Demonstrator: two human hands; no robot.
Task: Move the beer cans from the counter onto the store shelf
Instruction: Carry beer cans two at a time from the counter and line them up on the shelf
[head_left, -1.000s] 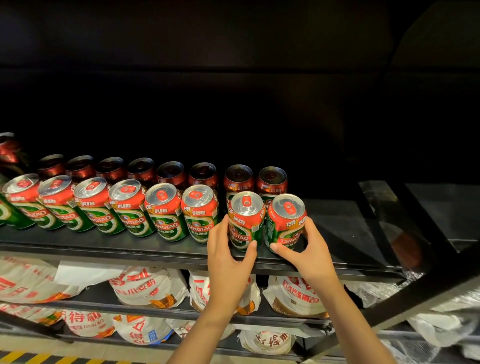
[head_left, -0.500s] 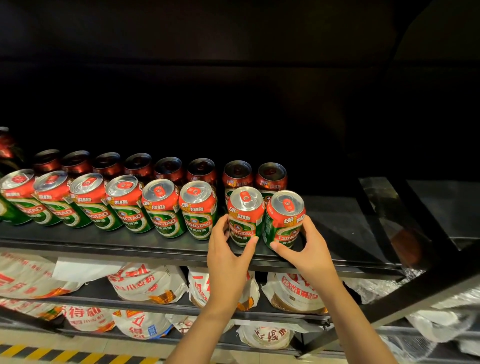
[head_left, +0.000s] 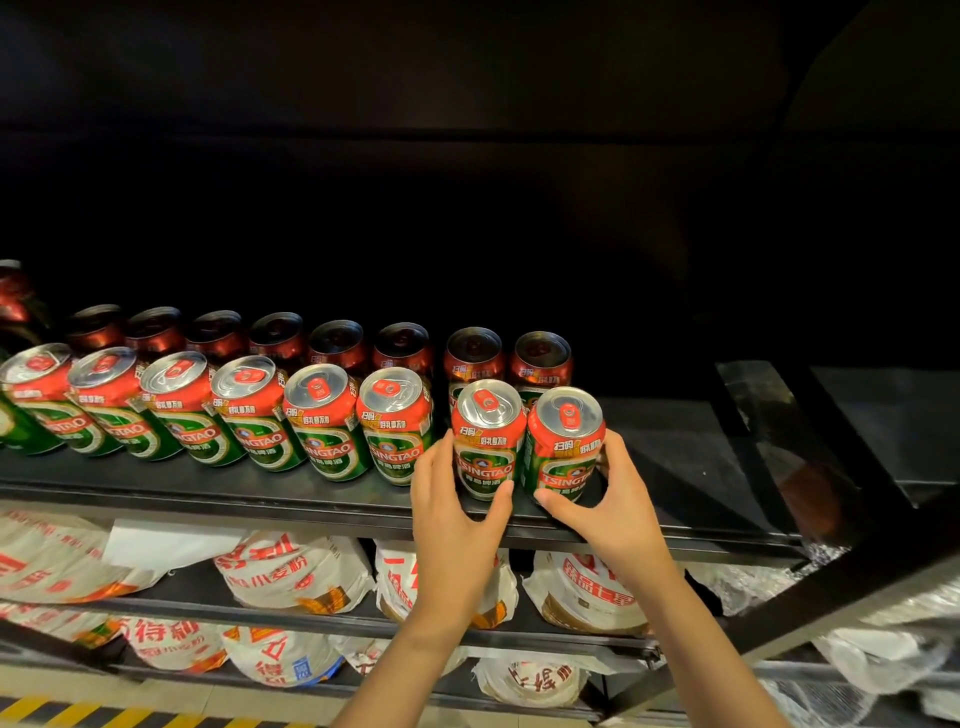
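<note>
up close, my left hand (head_left: 457, 519) grasps one beer can (head_left: 485, 441) and my right hand (head_left: 605, 506) grasps the can beside it (head_left: 563, 447), both upright near the front edge of the dark store shelf (head_left: 260, 493). the two cans touch each other. a gap separates them from the front row of cans (head_left: 208, 415) stretching left, with a back row (head_left: 311, 343) behind. printed sacks (head_left: 291, 571) lie on the shelves below.
</note>
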